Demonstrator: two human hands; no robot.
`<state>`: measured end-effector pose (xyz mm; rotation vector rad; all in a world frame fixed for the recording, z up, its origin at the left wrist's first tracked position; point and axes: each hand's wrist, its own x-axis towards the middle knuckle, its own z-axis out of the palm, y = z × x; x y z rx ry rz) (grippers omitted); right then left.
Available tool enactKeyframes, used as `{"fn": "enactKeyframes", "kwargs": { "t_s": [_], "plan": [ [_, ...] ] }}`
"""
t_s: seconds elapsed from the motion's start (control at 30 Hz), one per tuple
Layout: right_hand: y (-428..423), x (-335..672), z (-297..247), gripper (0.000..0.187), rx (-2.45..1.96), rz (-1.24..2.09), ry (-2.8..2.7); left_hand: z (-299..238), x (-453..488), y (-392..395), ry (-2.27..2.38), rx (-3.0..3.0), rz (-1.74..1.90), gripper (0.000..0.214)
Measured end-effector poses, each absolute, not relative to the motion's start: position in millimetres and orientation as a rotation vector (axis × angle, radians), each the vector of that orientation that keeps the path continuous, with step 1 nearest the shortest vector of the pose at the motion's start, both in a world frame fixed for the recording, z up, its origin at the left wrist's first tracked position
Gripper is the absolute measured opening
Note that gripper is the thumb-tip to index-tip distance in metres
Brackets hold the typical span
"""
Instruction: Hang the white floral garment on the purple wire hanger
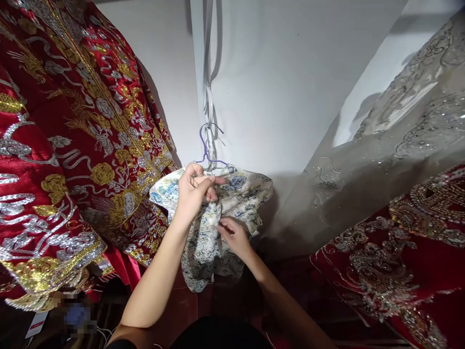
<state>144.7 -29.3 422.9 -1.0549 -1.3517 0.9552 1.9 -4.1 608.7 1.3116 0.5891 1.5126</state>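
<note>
A small white garment with blue and green floral print (240,194) hangs on a purple wire hanger (205,145) against the white wall. My left hand (192,191) is closed in a pinch on the garment's upper front, near the collar. My right hand (234,235) is lower, its fingers pinched on the cloth at the front edge. The hanger's hook is caught on white straps (208,92) that run down the wall.
A red robe with gold and silver embroidery (72,131) hangs close on the left. On the right hang a beaded sheer gown (403,135) and another red embroidered garment (407,252). The floor below is dark red. Small items lie at the lower left.
</note>
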Motion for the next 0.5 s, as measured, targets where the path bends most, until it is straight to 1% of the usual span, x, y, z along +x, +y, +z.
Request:
{"fn": "enactKeyframes", "kwargs": {
  "t_s": [0.07, 0.17, 0.2, 0.27, 0.3, 0.4, 0.5],
  "plan": [
    [-23, 154, 463, 0.037, -0.985, 0.892, -1.334, 599, -1, -5, 0.635, 1.356, 1.502, 0.033],
    [-9, 164, 534, 0.042, -0.854, 0.658, -1.475, 594, -2, -7, 0.645, 1.402, 1.545, 0.029],
    [-4, 164, 554, 0.04, -0.84, 0.591, -1.589, 595, -2, -8, 0.64, 1.414, 1.55, 0.029],
    [4, 162, 583, 0.025, -0.875, 0.481, -1.788, 597, -1, -10, 0.639, 1.432, 1.549, 0.029],
    [7, 159, 591, 0.021, -0.896, 0.433, -1.851, 598, 0, -10, 0.645, 1.433, 1.551, 0.03],
    [10, 147, 597, 0.026, -0.907, 0.351, -1.863, 588, 2, -7, 0.683, 1.403, 1.588, 0.032],
    [10, 142, 599, 0.027, -0.889, 0.368, -1.688, 555, 6, -4, 0.777, 1.355, 1.558, 0.034]
  ]
}}
